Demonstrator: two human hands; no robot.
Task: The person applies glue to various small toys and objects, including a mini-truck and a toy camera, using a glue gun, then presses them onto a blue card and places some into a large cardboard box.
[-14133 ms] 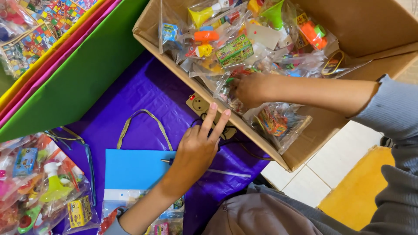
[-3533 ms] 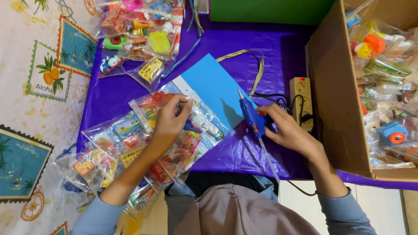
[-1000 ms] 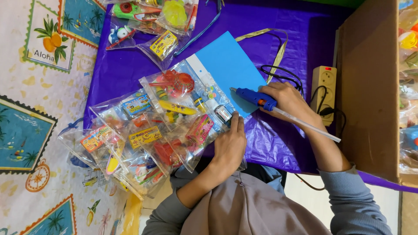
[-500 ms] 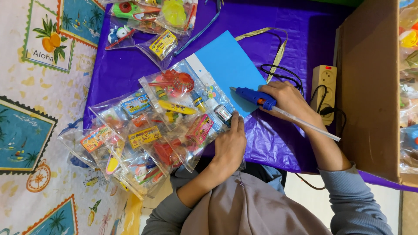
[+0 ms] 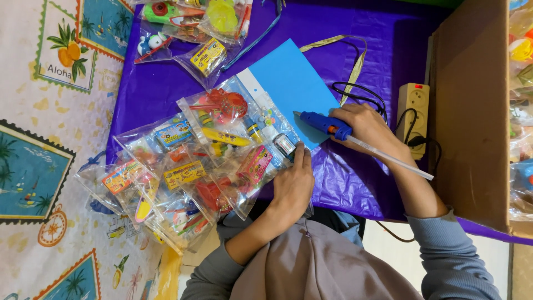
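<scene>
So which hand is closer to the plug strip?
Right. The right hand, holding the blue glue gun, sits just beside the power strip; the left hand rests on the toy packets, farther away.

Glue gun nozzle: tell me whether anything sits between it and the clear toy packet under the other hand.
Nothing visible does. The glue gun in the right hand points across bare blue card at the toy packet pinned by the left hand.

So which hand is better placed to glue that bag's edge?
Probably the right hand: it grips the blue glue gun, nozzle aimed at the toy bag. The left hand lies flat on that bag.
</scene>
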